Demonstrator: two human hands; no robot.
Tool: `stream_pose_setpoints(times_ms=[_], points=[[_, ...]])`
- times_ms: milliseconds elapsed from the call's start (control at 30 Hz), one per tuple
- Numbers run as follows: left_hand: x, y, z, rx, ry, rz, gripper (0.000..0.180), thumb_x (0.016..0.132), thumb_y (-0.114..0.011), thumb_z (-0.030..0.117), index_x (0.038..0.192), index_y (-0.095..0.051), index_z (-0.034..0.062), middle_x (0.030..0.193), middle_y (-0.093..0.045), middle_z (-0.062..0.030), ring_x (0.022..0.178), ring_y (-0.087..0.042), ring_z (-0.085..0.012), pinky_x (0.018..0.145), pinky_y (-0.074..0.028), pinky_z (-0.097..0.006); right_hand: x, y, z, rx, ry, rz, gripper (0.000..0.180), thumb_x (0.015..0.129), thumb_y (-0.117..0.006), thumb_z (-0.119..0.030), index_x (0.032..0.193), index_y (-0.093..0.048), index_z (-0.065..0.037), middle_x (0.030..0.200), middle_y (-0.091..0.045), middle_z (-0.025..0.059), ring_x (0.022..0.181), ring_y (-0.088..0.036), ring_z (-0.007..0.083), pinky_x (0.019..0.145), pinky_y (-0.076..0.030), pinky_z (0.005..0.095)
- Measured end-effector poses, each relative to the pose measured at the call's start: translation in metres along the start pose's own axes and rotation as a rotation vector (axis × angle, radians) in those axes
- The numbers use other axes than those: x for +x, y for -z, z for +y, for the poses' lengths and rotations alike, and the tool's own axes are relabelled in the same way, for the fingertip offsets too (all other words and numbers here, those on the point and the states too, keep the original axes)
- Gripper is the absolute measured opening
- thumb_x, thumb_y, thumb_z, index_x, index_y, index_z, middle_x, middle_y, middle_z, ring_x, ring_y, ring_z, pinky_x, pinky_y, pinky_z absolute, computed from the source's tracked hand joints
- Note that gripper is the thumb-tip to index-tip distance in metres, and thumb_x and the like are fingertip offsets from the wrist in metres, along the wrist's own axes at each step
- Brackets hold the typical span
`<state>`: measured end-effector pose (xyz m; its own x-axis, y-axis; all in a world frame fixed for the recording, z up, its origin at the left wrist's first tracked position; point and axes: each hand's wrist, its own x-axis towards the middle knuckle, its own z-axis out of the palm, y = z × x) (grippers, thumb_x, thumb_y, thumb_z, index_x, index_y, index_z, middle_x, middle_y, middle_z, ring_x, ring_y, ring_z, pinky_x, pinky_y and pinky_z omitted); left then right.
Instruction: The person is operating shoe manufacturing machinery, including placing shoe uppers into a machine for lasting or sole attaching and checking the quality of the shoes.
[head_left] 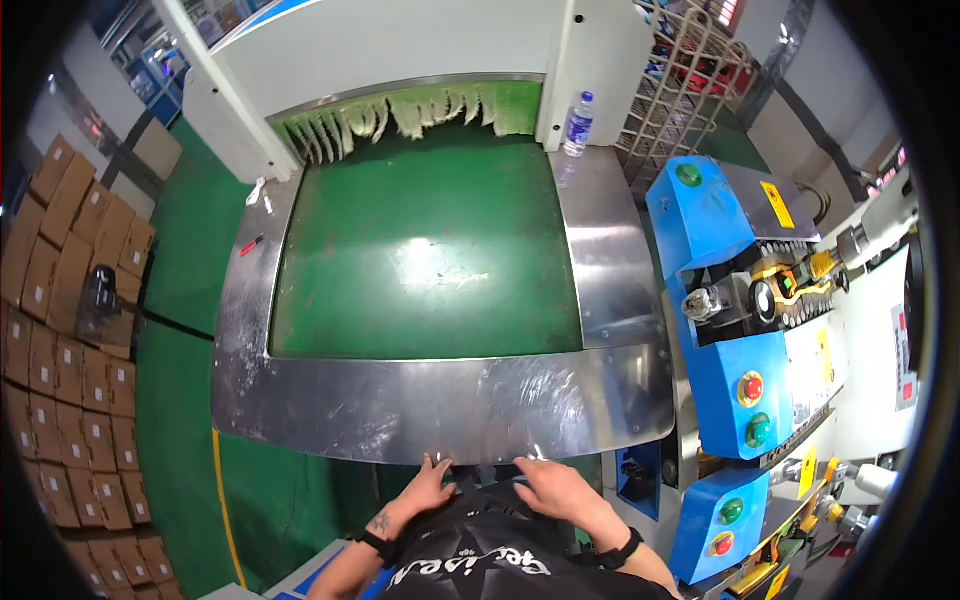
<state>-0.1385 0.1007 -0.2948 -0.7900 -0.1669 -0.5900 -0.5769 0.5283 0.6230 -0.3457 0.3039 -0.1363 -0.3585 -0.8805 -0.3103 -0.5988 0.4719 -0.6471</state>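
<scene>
1. A person in a black top (pixel 480 520) stands at a machine, left hand (pixel 428 488) and right hand (pixel 562 492) well apart, with the fingers of the left hand spread and the right thumb held away from its fingers.
2. Both hands meet the near edge of a steel frame (pixel 450 405) in view; whether they touch it cannot be told.
3. At right, blue control boxes (pixel 715 380) carry red and green buttons.
4. The frame borders a green bed (pixel 400 315); a small red item (pixel 251 246) lies on its left side.
5. Farther back, a clear bottle (pixel 577 128) stands upright beside a pale green fringe (pixel 425 108).
</scene>
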Motion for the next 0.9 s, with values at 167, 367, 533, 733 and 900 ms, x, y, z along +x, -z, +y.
stream_pose_setpoints(times_ms=[167,367,533,733,900], points=[[-0.057,-0.018,-0.003,0.050,-0.019,0.159,0.058,0.086,-0.062,0.027,0.134,-0.047,-0.0019,0.141,-0.042,-0.0293,0.131,-0.042,-0.0424,0.110,-0.036,-0.042,0.044,-0.028,0.016,-0.005,0.221,-0.069,0.027,0.086,-0.060,-0.019,0.105,-0.052,-0.001,0.089,-0.064,0.0183,0.085,-0.064,0.0372,0.073,-0.054,0.0470],[-0.125,-0.072,-0.057,0.037,0.251,0.151,0.064,0.082,-0.069,0.036,0.132,-0.051,0.0000,0.125,-0.059,-0.0227,0.106,-0.064,-0.0349,0.092,-0.051,-0.041,0.089,-0.038,0.002,-0.028,0.349,-0.018,0.023,0.084,-0.057,-0.015,0.102,-0.054,0.000,0.084,-0.064,0.0188,0.079,-0.066,0.0384,0.064,-0.055,0.0485],[-0.115,-0.066,-0.027,-0.209,0.316,0.240,0.054,0.086,-0.066,0.022,0.130,-0.051,-0.0044,0.125,-0.058,-0.0269,0.120,-0.055,-0.0350,0.102,-0.043,-0.039,0.100,-0.055,-0.015,-0.044,0.457,-0.263,0.028,0.085,-0.057,-0.018,0.105,-0.054,0.001,0.088,-0.065,0.0218,0.083,-0.066,0.0401,0.066,-0.055,0.0496],[-0.064,-0.033,-0.067,-0.105,0.098,0.471,0.066,0.084,-0.066,0.026,0.138,-0.042,-0.0046,0.140,-0.041,-0.0318,0.131,-0.040,-0.0440,0.108,-0.036,-0.046,0.116,-0.048,-0.042,-0.060,0.432,-0.307,0.032,0.089,-0.058,-0.024,0.110,-0.050,-0.002,0.094,-0.064,0.0217,0.085,-0.063,0.0435,0.072,-0.053,0.0507],[-0.015,0.026,-0.074,0.079,0.254,0.467,0.103,0.081,-0.070,0.044,0.151,-0.011,-0.0012,0.154,-0.006,-0.0354,0.141,-0.011,-0.0525,0.115,-0.015,-0.055,0.131,-0.028,-0.041,-0.004,0.335,-0.214,0.037,0.089,-0.056,-0.026,0.117,-0.050,-0.001,0.098,-0.063,0.0240,0.095,-0.061,0.0423,0.084,-0.050,0.0493]])
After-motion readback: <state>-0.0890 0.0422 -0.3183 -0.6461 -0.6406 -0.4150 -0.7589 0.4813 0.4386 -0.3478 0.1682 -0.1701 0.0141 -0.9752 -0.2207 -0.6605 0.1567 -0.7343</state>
